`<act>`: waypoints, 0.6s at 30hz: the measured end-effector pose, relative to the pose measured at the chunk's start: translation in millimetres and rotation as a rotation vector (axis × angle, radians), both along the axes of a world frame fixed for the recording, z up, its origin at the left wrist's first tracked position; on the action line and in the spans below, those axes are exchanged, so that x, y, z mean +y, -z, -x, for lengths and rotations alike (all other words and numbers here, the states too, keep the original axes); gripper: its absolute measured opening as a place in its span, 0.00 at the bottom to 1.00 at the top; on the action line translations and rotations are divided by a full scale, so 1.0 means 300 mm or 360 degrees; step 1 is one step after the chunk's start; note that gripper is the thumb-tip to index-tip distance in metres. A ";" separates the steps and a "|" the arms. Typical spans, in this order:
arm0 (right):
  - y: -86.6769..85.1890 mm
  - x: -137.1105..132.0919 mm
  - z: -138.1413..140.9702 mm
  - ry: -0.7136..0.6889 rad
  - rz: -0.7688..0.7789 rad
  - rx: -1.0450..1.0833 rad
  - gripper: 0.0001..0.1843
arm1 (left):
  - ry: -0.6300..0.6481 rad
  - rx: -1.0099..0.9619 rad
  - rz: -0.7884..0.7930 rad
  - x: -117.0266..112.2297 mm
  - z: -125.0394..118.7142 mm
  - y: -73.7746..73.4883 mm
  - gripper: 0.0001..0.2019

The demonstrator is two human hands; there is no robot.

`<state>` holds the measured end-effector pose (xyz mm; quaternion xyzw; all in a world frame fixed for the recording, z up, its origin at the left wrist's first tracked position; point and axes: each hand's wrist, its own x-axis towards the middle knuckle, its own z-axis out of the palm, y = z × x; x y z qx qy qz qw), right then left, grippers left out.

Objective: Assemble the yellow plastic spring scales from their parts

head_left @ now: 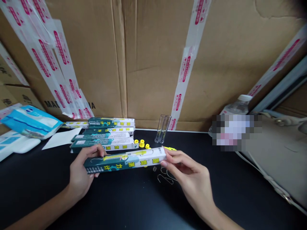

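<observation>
The left hand (82,169) is curled around the left end of a slim printed box (124,162), its fingers over the top and its thumb side hidden from view, while the right hand (192,172) pinches the white right end narrowly between thumb and fingers. The box lies lengthwise between the two hands above the middle of the black worktop (134,204), its left end dark green, with yellow characters along the side facing the wearer and a picture of a yellow instrument on top. Beyond it, toward the far edge of the worktop and left of centre, similar boxes (103,145) lie in a group, with a sheet of white paper (61,139) just beside them. A blue packet (32,121) sits farther out, toward the far left corner. Yellow caps (142,143) are gathered just right of the grouped boxes, and two clear tubes (163,129) stand side by side near the far edge. A yellow piece (170,148) shows partly behind the right hand's fingers, too covered to make out. Bent metal hooks (165,180) and a small clear piece (154,169) lie on the near side of the held box, close to the right hand. Toward the right edge are a clear bottle (236,107), partly blurred, and a beige bag (275,159). A cardboard wall (153,70) with strips of printed tape (184,68) rises behind the far edge
</observation>
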<state>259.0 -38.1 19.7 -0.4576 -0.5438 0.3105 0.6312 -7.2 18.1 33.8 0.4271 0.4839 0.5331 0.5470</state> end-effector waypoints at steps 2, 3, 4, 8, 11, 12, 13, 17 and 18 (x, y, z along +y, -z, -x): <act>-0.009 0.004 -0.008 0.0000 0.0034 0.0049 0.02 | 0.0089 0.0120 -0.0123 -0.002 0.000 -0.004 0.17; -0.013 0.008 -0.013 0.0008 0.0050 0.0086 0.03 | 0.0137 0.0200 -0.0194 -0.003 -0.001 -0.008 0.16; -0.019 0.013 -0.018 0.0019 0.0064 0.0122 0.04 | 0.0183 0.0297 -0.0263 -0.004 0.000 -0.012 0.15; -0.040 0.027 -0.039 0.0081 0.0067 0.0174 0.05 | 0.0454 0.0708 -0.0313 0.007 0.013 -0.026 0.20; -0.045 0.026 -0.047 0.0084 -0.0003 -0.0009 0.05 | 0.0751 0.0942 -0.0176 0.041 0.043 -0.031 0.25; -0.044 0.024 -0.048 0.0073 -0.0058 -0.0125 0.04 | 0.0767 0.1006 -0.0186 0.057 0.056 -0.033 0.25; -0.043 0.021 -0.050 0.0065 -0.0140 -0.0275 0.05 | 0.0745 0.1080 -0.0229 0.074 0.070 -0.036 0.24; -0.042 0.012 -0.057 0.0150 -0.0552 -0.1036 0.13 | 0.0306 0.1458 -0.0779 0.147 0.137 -0.067 0.22; -0.044 0.009 -0.060 0.0178 -0.0628 -0.1168 0.14 | 0.0218 0.1556 -0.0879 0.166 0.156 -0.078 0.22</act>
